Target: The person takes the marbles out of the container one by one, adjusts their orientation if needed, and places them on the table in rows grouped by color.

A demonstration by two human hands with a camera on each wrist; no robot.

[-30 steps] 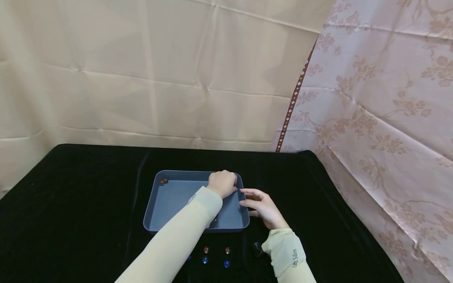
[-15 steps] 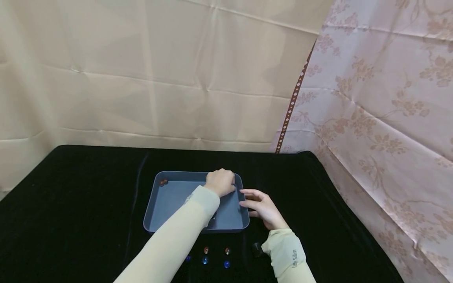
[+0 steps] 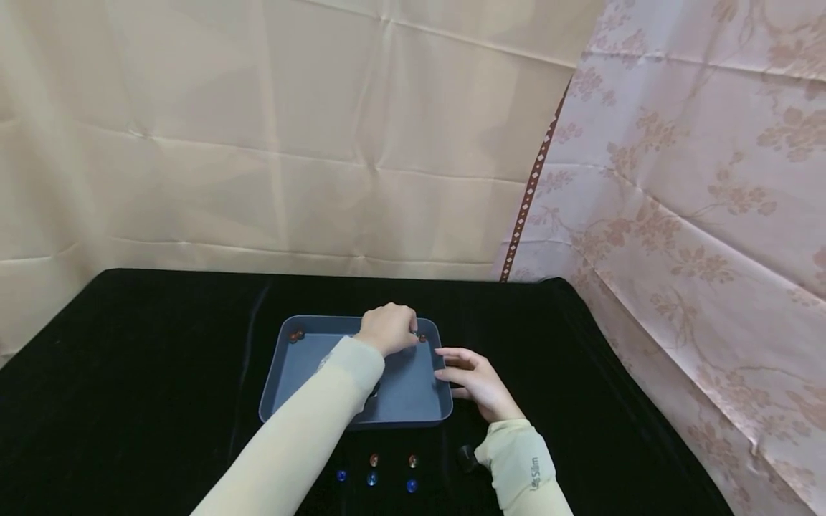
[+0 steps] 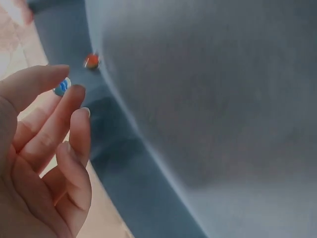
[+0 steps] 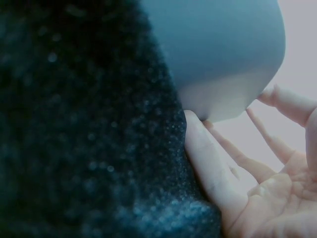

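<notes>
Blue-and-white glass marble (image 4: 62, 87): found pinched between the fingertips of the left hand (image 3: 388, 330), at the far right corner of the blue-grey rectangular tray (image 3: 409, 398). The remaining fingers of that hand are bent in towards the palm. From the head view the hand covers most of the marble, so whether it touches the tray cannot be told with confidence. An orange-red glass marble (image 4: 91, 61) sits just beside it, apart from the fingers, in the same corner. Two brownish marbles (image 3: 296, 336) lie close together in the far left corner of the tray. The right hand (image 3: 476, 383) is at the tray's right side, fingers spread and extended, fingertips against the outer wall; it grips nothing. In front of the tray, five marbles are on the black velvety cloth (image 3: 161, 373): two orange ones, left (image 3: 374, 460) and right (image 3: 413, 462), and nearer the wearer three blue ones, left (image 3: 341, 475), middle (image 3: 372, 479) and right (image 3: 411, 486). Both forearms wear pale yellow sleeves (image 3: 300, 426) (lettering legible in part on the right cuff), and a small black object (image 3: 467, 459) is at the right cuff. Behind hangs cream cloth (image 3: 258, 143); to the right, pink floral cloth (image 3: 697, 179) with a brown patterned trim (image 3: 532, 179).
</notes>
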